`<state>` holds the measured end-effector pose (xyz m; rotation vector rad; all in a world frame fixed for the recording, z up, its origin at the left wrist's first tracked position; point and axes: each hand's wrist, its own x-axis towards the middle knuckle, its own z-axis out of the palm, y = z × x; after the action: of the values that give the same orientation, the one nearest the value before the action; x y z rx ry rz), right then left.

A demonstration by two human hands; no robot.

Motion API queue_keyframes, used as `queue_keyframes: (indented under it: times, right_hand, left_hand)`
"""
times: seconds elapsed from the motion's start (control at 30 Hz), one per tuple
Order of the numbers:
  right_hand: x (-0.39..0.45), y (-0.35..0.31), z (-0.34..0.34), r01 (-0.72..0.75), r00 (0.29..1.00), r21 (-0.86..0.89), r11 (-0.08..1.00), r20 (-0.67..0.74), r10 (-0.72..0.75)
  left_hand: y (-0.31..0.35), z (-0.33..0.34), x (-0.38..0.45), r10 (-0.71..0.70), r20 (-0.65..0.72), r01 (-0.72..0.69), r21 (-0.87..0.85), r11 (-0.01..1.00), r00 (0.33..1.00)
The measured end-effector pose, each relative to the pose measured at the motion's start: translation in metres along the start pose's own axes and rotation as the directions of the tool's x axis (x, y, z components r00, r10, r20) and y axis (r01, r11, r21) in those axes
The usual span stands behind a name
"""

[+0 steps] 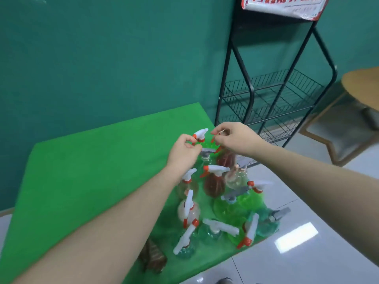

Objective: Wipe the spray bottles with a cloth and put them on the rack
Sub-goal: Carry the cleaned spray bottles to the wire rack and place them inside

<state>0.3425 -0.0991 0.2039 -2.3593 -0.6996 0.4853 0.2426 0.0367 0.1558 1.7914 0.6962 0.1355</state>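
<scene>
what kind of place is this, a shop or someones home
Probably a staged indoor work or recording room, not clearly either: a green cloth covers the table, a bare black wire rack stands against a plain teal wall.

Tablecloth (pixel 92 171): bright green. Wall (pixel 102 58): dark teal. Rack (pixel 272 95): black wire. Spray bottles (pixel 215 193): green, brown and clear bodies; white or grey heads, orange collars. Floor (pixel 307 253): glossy pale grey.

Head camera looks down, forward, near the table (pixel 82 171).
</scene>
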Motion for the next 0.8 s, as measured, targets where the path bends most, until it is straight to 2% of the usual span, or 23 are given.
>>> queue_keyframes:
  times: [0.17,0.33,0.4,0.57,0.7,0.8]
  right_hand:
    - [0.028,0.021,-0.05,-0.033,0.999,-0.01,0.999,0.038,0.033]
    - [0.081,0.067,-0.083,0.016,0.995,-0.002,1.0,0.101,-0.016]
    - [0.105,0.089,-0.095,0.035,0.983,0.027,0.999,0.179,-0.04]
    - [0.148,0.116,-0.112,0.148,0.918,0.004,0.989,0.371,-0.139]
    - [0.17,0.117,-0.103,0.272,0.834,-0.095,0.958,0.519,-0.185]
    - [0.181,0.118,-0.091,0.347,0.801,-0.165,0.923,0.565,-0.2]
  left_hand:
    - [0.036,0.034,0.01,-0.099,0.037,0.098,0.038,0.994,0.994]
    - [0.046,0.089,0.035,-0.227,-0.087,0.233,0.061,0.971,0.97]
    - [0.049,0.117,0.046,-0.302,-0.174,0.313,0.041,0.949,0.937]
    - [0.065,0.156,0.056,-0.437,-0.302,0.442,-0.054,0.895,0.847]
    - [0.072,0.176,0.059,-0.477,-0.316,0.488,-0.048,0.871,0.82]
    - [0.071,0.188,0.065,-0.511,-0.287,0.528,-0.02,0.849,0.81]
